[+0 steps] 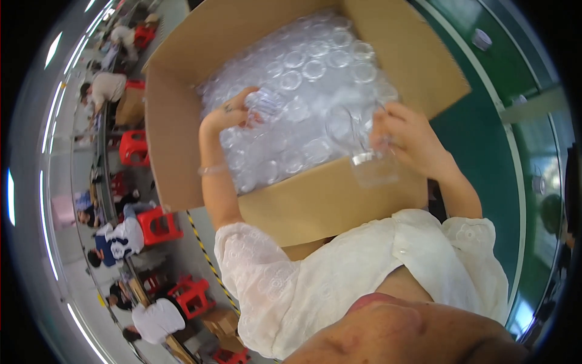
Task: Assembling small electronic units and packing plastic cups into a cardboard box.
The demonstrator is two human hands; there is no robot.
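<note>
A large open cardboard box (303, 212) stands in front of me, filled with many clear round-ended plastic containers (314, 69). Over its left part, my left hand (233, 113) closes its fingers on a clear, ridged plastic container (267, 103). My right hand (409, 136), above the box's near right side, grips a clear plastic container (373, 167) with a round rim. Another clear round opening (341, 126) shows beside it; whether it belongs to the same container I cannot tell. Motion blurs the right hand's fingers a little.
The box's flaps stand spread outward, one flap (418, 48) at the far right. On the left, several people sit along work benches with red stools (159, 224). A yellow-black floor stripe (206, 255) runs beside the box. Green floor (485, 170) lies to the right.
</note>
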